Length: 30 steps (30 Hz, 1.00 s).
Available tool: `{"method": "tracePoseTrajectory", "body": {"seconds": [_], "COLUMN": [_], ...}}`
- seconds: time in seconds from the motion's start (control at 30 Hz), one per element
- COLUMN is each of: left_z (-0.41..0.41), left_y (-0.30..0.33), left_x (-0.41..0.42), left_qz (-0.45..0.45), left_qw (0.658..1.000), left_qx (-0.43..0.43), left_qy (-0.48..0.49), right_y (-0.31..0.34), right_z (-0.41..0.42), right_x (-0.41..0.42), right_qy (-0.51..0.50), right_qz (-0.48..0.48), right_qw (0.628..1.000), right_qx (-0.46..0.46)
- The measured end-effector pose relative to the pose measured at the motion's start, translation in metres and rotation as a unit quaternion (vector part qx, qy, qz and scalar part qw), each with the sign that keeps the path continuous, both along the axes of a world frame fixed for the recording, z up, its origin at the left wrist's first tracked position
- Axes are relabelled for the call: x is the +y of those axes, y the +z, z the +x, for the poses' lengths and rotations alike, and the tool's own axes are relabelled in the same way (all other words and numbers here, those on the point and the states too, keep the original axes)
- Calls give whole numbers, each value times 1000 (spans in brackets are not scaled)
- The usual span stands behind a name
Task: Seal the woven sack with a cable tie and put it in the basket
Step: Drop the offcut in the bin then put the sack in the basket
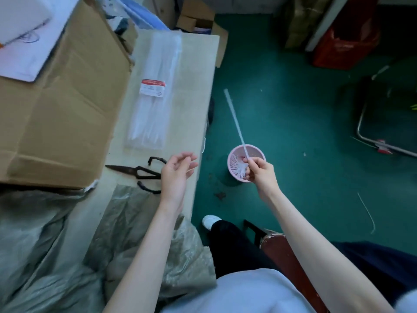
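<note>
My right hand [260, 171] grips a long white cable tie [234, 119] that points up and away over the green floor. Right under that hand a small pink basket [259, 150] stands on the floor with white tie offcuts inside. My left hand [176, 175] hovers open over the table's right edge, palm turned inward, holding nothing. Black scissors [144, 172] lie on the table just left of it. A clear pack of cable ties [155, 96] with a red-and-white label lies farther back. Greyish translucent sack material [126, 222] is bunched at the near left.
A large flattened cardboard box [61, 105] covers the table's left side, with white paper on top. My dark trouser leg and white shoe [209, 221] rest on the floor beside a brown wooden chair [282, 251]. A red bin [347, 44] and a metal frame [365, 136] stand at the right.
</note>
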<state>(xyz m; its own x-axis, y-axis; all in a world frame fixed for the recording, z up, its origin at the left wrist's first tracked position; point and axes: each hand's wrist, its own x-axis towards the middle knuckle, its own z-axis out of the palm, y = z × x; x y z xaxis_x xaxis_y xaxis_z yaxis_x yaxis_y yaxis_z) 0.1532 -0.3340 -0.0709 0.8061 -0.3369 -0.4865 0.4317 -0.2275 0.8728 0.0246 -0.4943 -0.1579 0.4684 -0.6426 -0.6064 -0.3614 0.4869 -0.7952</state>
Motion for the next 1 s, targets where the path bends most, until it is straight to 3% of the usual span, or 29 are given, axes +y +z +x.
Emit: {"method": "tracePoseTrajectory", "body": {"seconds": [0.2,0.47,0.77,1.0], "left_z": [-4,-7,-1,-1], "left_y": [-11,-33,-44,-35], "left_x": [-20,-24,-23,-21], "left_qz": [38,73,79,67], "left_qw": [998,994,994,996], "left_qx": [13,22,22,27], "left_qy": [-56,-79,-73,-44], "right_y": [-51,-120,-153,-138], "right_z": [-8,-2,10,4], "right_x": [-26,-58,-79,-71], "right_qy": [-58,-32,25,-17], "right_qz": [48,39,72,60], "right_qw": [992,974,968,978], "right_qx": [103,222,241,197]}}
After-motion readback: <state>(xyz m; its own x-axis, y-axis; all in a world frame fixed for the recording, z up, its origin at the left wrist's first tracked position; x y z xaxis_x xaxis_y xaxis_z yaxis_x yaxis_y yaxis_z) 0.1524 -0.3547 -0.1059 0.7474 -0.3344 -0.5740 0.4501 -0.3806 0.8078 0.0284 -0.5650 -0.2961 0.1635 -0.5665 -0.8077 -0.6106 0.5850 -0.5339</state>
